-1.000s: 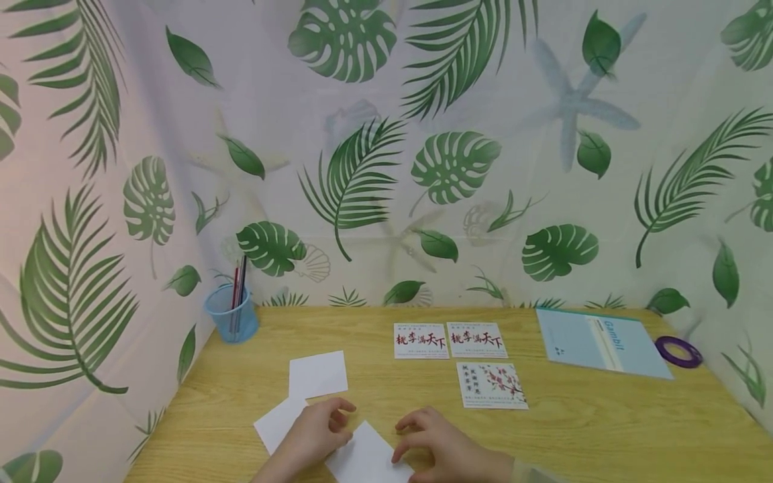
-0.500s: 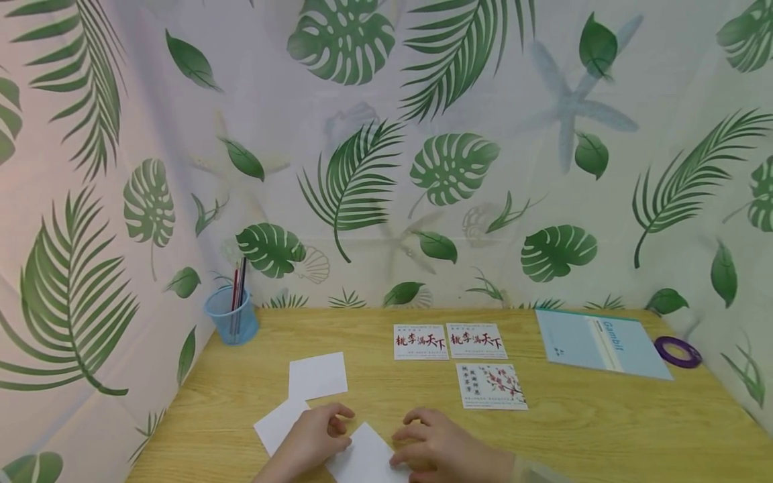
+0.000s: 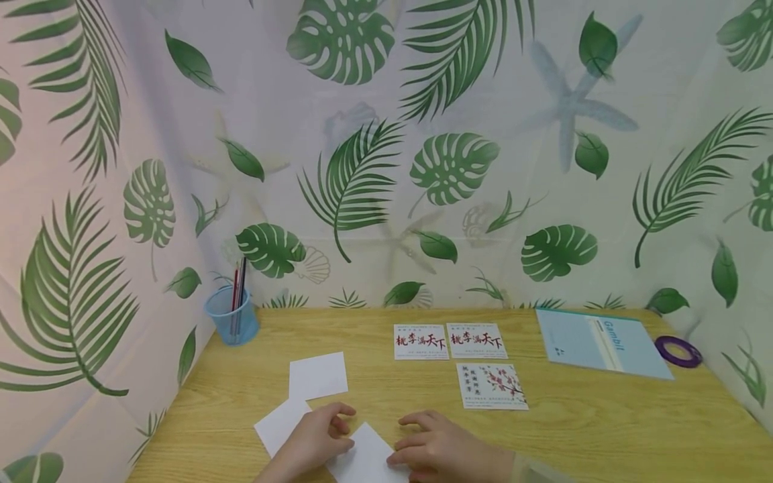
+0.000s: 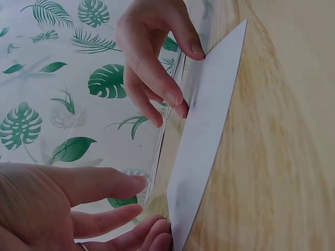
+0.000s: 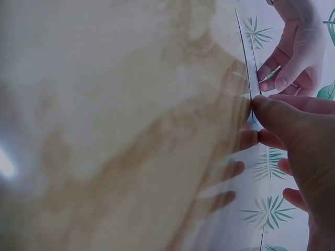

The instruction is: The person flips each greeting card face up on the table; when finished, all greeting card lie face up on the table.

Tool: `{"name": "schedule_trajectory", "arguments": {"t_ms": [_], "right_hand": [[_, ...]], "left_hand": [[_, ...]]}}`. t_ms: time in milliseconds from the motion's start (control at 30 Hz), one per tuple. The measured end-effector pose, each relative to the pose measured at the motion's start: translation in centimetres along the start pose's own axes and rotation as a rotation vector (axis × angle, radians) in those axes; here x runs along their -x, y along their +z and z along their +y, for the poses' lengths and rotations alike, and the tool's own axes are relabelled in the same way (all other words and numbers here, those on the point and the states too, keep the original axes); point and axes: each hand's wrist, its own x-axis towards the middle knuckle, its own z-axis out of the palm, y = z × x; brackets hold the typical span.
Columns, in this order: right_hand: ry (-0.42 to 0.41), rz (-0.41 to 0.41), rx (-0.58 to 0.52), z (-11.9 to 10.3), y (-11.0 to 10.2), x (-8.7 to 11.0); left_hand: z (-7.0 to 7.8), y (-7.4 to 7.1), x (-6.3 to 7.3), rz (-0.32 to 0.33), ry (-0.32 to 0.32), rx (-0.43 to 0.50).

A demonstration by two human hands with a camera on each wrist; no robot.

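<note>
White card (image 3: 365, 456) lies at bottom centre of the head view, turned corner-up like a diamond, flat on the wood surface (image 3: 604, 429) w/ both hands on it. Left hand (image 3: 314, 436) sits on its left edge, fingers curled lightly, tips pressing the card; left wrist view shows those fingertips (image 4: 131, 209) at the card's near corner. Right hand (image 3: 443, 449) holds the opposite side: thumb (image 5: 275, 112) & fingers appear to pinch the card's edge in the right wrist view, so that edge looks slightly raised.

To do this step well, imo: keep the left tips pressing so the card doesn't skate on the smooth wood, let the right pinch do the lifting, grip the edge only, no creasing. Lift low & slow; the thin card bends easily.

Mind 2 other blank cards (image 3: 317, 374) just upper left, one partly under the left hand. Printed cards (image 3: 449, 341) sit above centre, well apart. Blue cup (image 3: 231, 315) at left, notebook (image 3: 600, 343) & purple tape ring (image 3: 679, 351) at right.
</note>
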Motion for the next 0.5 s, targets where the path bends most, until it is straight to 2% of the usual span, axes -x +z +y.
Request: {"name": "schedule_trajectory", "arguments": {"t_ms": [400,500], "right_hand": [[0.014,-0.045,-0.012,0.07,-0.02,-0.13],[-0.008,-0.028,0.019,0.16,0.19,-0.12]], "left_hand": [[0.02,-0.12,-0.01,-0.006,-0.028,0.047],[0.02,-0.18,-0.03,-0.004,-0.026,0.052]]}}
